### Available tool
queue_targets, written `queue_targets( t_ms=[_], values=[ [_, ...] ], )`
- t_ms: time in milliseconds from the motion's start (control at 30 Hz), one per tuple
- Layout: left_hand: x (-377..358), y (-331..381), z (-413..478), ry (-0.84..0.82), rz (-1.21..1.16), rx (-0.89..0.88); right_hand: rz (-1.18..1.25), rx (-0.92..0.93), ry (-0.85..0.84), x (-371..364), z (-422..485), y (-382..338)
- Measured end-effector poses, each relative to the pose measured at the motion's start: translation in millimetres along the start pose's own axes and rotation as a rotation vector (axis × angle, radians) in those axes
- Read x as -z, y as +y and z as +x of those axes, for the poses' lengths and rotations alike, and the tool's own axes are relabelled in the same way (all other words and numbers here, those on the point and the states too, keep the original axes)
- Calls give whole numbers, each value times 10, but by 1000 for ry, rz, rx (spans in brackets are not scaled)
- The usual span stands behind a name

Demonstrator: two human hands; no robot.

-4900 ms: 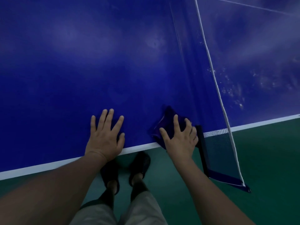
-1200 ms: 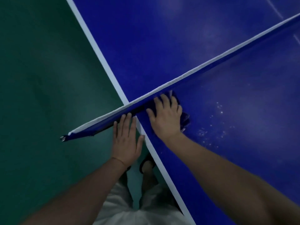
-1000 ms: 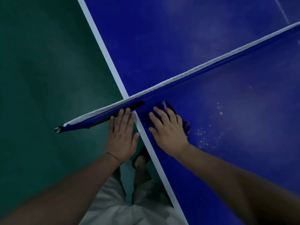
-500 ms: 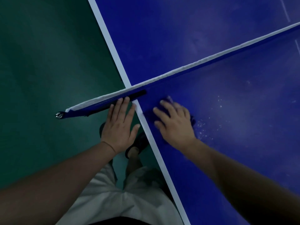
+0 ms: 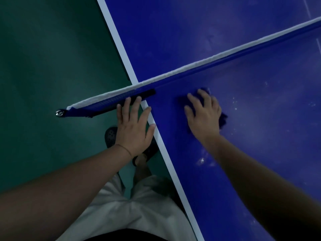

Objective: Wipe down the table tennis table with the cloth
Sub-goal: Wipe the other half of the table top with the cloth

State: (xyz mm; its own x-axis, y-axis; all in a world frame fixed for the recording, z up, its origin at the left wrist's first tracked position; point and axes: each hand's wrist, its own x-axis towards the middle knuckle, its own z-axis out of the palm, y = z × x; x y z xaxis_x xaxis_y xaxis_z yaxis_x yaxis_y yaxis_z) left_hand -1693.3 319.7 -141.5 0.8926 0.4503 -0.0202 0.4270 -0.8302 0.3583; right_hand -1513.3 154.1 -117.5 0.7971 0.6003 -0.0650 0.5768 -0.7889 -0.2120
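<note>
Obs.: right hand [image 5: 203,117] lies flat on the cloth [image 5: 223,119], fingers spread, palm bearing down. The cloth is almost all under that palm. Only dark folds show past its little-finger side and at the fingertips.

Change over the last second: this hand and the cloth have slid off the corner where the net [image 5: 217,58] meets the edge line [image 5: 166,157]. Before, the fingertips were hard against the net. Now a strip of bare table [image 5: 269,136] shows between them and it, and the gap to the left hand is wider.

Left hand [image 5: 134,127]: same post as before. It is flat and spread, holding nothing, with the thumb on the edge line and the fingertips reaching the clamp [image 5: 121,101]. It looks like a brace. I cannot tell how much weight it takes.

Specks [image 5: 201,160]: pale ones sit just beside the right wrist, and more lie scattered beyond the right hand on its outer side, away from the left hand.

Reading: the corner by the net looks done, and the stroke is heading outward along this half. The task is well short of finished, since the specked patches are untouched. Next pass probably needs to sweep away from the left hand through the far specks, then back toward the wrist-side patch.

Risk: the cloth is bunched, so the wiped path is narrow and passes may leave gaps.
</note>
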Motion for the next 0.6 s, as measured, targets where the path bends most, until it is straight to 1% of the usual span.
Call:
queue_targets(
  t_ms=[33,67,100,167,200,267,300,333,367,400,433,467,500,533,600],
  values=[
    [-23,56,32,16,-26,50,32,-117,31,-31,69,-152],
    [-44,108,66,35,-57,106,53,-158,62,-80,23,-335],
    [-63,154,93,52,-88,153,62,-129,76,-151,-120,-523],
    [-115,210,99,78,-102,180,49,36,40,-236,-551,-738],
    [-141,201,81,82,-91,165,27,132,26,-223,-665,-702],
    [-179,156,35,78,-56,115,-33,307,-16,-120,-513,-398],
    [-184,143,23,72,-40,100,-72,330,-15,-55,-313,-242],
    [-181,144,23,70,-27,98,-95,290,-5,6,-69,-126],
    [-172,161,27,75,-26,110,-84,164,18,33,187,-53],
    [-161,193,32,85,-39,128,-35,-4,48,42,394,-48],
    [-148,233,41,102,-64,151,22,-152,67,13,509,-146],
    [-133,271,60,128,-97,168,54,-234,91,-38,518,-328],
    [-114,301,85,155,-134,173,51,-226,124,-96,443,-538],
    [-95,324,105,181,-170,160,53,-150,130,-161,295,-722],
    [-70,354,187,200,-188,82,60,90,106,-201,-1,-783]
  ],
)
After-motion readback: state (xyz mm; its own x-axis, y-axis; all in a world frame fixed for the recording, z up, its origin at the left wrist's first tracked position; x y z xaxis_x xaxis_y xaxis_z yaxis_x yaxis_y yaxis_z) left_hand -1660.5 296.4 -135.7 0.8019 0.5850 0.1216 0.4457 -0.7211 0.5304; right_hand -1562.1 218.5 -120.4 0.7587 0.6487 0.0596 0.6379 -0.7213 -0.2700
